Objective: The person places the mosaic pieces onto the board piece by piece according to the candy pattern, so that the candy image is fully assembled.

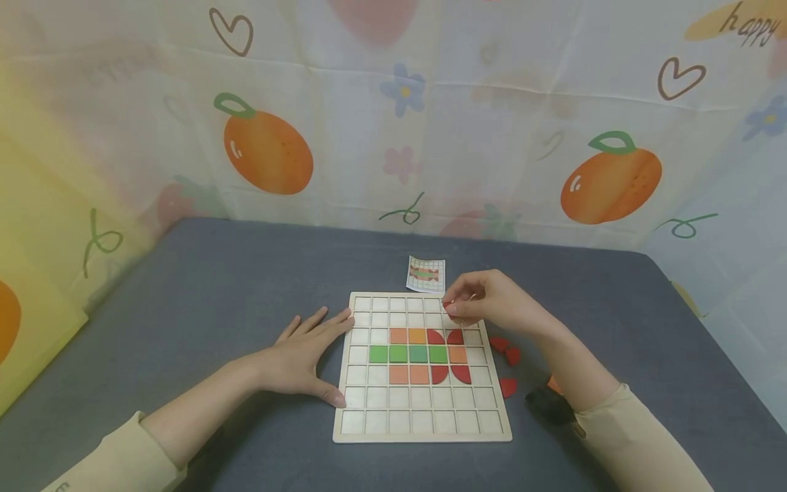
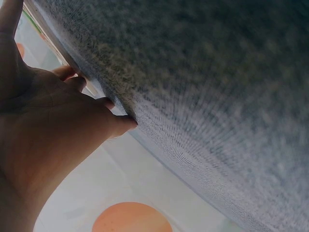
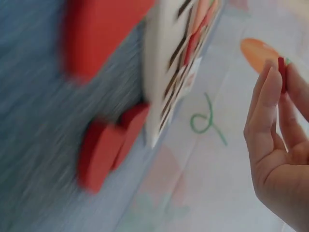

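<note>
A pale wooden grid board lies on the table. Across its middle are green squares, orange squares and red quarter-round tiles. My left hand is spread along the board's left edge, its fingertips and thumb touching the frame. Over the board's upper right corner, my right hand pinches a red tile between thumb and fingers. The right wrist view shows this tile edge-on, held up off the board, so its full outline is hidden.
Several loose red tiles lie beside the board's right edge. An orange piece is partly hidden by the right forearm, near a dark object. Behind the board lies a small printed pattern card. A patterned curtain hangs behind the table.
</note>
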A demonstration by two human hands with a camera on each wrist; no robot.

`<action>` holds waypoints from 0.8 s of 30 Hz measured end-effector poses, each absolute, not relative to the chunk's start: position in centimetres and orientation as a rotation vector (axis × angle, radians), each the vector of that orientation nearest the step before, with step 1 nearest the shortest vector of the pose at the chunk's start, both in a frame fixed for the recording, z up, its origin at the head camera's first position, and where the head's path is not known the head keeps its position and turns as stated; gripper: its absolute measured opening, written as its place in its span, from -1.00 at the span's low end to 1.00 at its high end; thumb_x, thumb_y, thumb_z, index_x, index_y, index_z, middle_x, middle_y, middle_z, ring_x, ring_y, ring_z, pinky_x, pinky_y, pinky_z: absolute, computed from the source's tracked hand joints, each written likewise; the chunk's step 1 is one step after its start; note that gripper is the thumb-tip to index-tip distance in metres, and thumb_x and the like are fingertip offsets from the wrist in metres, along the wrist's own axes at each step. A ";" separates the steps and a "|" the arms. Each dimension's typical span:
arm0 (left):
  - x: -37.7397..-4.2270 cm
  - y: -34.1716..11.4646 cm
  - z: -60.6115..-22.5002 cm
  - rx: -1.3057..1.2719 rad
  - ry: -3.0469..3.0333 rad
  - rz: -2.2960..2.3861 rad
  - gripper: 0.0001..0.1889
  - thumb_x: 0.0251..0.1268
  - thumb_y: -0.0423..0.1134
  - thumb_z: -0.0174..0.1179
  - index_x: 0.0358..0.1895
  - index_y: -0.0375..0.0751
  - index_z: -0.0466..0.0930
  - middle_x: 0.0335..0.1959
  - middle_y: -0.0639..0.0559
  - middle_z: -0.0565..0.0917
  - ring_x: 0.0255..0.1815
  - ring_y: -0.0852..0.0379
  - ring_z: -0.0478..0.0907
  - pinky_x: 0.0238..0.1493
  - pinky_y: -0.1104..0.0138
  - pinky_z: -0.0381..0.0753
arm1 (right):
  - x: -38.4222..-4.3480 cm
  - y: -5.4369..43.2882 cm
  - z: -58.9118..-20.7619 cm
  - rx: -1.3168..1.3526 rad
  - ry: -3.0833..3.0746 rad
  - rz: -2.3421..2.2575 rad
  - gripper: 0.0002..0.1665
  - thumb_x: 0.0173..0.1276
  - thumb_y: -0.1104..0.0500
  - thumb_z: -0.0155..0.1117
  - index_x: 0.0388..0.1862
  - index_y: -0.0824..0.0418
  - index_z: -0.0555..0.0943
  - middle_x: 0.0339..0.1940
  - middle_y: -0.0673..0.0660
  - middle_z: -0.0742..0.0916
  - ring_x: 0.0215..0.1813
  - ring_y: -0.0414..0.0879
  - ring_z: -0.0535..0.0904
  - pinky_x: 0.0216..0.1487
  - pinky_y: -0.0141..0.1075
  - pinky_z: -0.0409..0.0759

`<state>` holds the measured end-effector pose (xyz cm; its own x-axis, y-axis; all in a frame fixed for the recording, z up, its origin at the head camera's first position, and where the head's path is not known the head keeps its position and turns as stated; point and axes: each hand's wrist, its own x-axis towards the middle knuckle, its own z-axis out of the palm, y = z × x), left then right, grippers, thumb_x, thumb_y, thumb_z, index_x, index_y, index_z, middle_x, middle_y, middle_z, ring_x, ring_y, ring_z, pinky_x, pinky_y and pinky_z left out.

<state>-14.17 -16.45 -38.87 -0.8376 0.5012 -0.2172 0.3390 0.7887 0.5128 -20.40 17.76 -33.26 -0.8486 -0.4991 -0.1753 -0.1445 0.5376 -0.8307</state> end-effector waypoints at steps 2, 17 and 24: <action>-14.2 -16.4 -38.9 0.641 2.637 0.662 0.29 -0.26 0.39 0.47 0.60 -0.01 0.00 0.67 0.11 -0.07 0.68 -0.25 -0.28 0.50 -0.35 -0.35 | -20.5 17.1 -33.1 -0.522 2.401 -1.265 -0.70 0.35 0.10 0.36 -0.03 0.24 0.68 -0.20 0.22 0.75 -0.15 0.17 0.73 -0.04 -0.07 0.72; -14.2 -16.4 -38.9 0.638 2.638 0.658 0.29 -0.26 0.40 0.47 0.60 0.01 0.00 0.67 0.10 -0.07 0.68 -0.25 -0.28 0.50 -0.36 -0.35 | -21.4 11.6 -32.5 -0.436 2.377 -1.445 -0.70 0.26 0.15 0.43 -0.03 0.20 0.72 -0.14 0.11 0.81 -0.04 0.02 0.74 0.11 0.00 0.67; -14.3 -16.4 -38.8 0.648 2.637 0.657 0.29 -0.26 0.41 0.46 0.60 0.02 0.00 0.67 0.11 -0.07 0.67 -0.28 -0.28 0.49 -0.38 -0.36 | -21.2 8.4 -33.2 -0.584 2.463 -1.102 -0.84 0.28 0.21 0.40 -0.16 0.10 0.79 -0.14 0.02 0.83 -0.13 -0.19 0.73 -0.07 -0.30 0.68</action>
<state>-14.25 -16.42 -38.85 -0.8358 0.5047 -0.2159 0.3445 0.7884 0.5096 -21.18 8.42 -33.16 -0.8423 -0.5119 -0.1687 -0.2154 0.6066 -0.7652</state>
